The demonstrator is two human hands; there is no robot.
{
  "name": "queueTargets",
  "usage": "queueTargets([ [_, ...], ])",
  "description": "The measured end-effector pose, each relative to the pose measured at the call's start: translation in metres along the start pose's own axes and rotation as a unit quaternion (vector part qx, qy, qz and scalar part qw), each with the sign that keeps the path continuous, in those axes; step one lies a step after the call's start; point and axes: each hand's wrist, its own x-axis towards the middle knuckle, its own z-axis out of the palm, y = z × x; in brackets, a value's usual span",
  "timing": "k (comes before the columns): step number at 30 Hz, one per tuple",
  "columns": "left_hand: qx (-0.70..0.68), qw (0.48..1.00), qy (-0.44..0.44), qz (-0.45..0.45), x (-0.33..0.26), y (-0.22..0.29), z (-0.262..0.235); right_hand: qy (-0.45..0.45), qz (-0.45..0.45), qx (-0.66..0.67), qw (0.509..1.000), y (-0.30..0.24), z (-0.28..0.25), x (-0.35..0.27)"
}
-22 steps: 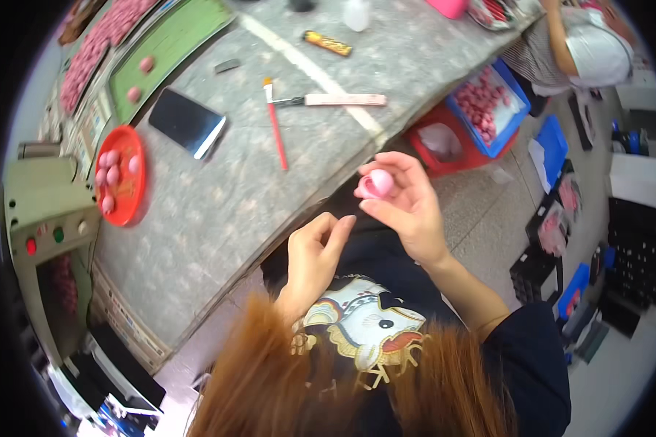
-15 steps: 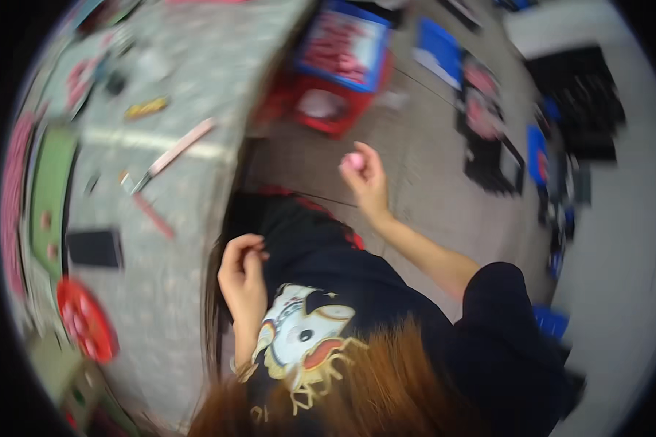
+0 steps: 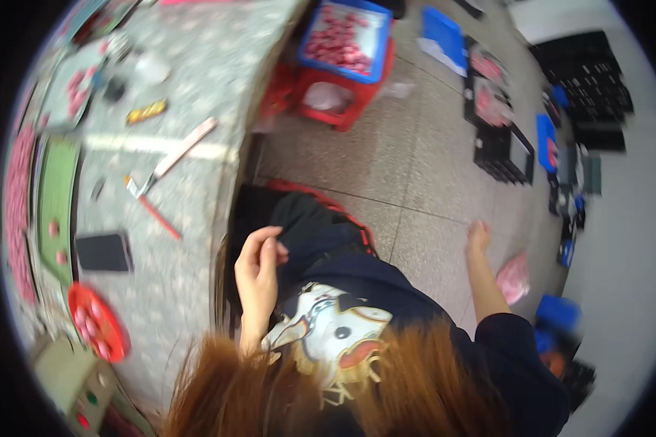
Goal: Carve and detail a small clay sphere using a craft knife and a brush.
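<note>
My left hand (image 3: pixel 257 266) hovers over my lap beside the table edge. Its fingers are loosely curled and apart, and nothing shows in them. Out to the right above the floor, my right hand (image 3: pixel 478 239) is closed, its fingers slightly blurred. Whatever it may hold is hidden from this view. Nearest on the table to my left hand lie a flat dark rectangular object (image 3: pixel 103 252), a red-handled tool (image 3: pixel 159 215) and a tool with a pale pink handle (image 3: pixel 186 148). A red oval dish (image 3: pixel 121 331) with pink pieces sits nearer me.
A blue tray (image 3: pixel 377 60) of small pink pieces rests on a red stool (image 3: pixel 346 115) beyond my knees. Black crates (image 3: pixel 504 156) and a blue tray (image 3: pixel 444 36) stand on the floor at right. A pink bag (image 3: pixel 514 278) lies near my right forearm.
My right hand has swung right and nearer, away from the stool; the small pink ball seen in its fingers no longer shows. My left hand stays over my lap, slightly shifted in view.
</note>
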Motion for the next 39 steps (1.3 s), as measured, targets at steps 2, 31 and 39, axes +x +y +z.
queueTargets([
  [2, -0.017, 1.0, 0.022, 0.007, -0.009, 0.002, -0.009, -0.248, -0.141, 0.029, 0.958, -0.129, 0.13, -0.128],
  [31, -0.503, 0.848, 0.133, 0.101, -0.049, 0.017, -0.067, -0.74, -0.573, 0.138, 0.324, -0.29, 0.215, -0.463],
  [39, -0.442, 0.873, 0.177, 0.104, -0.047, 0.011, -0.064, -0.729, -0.587, 0.136, 0.324, -0.295, 0.212, -0.462],
])
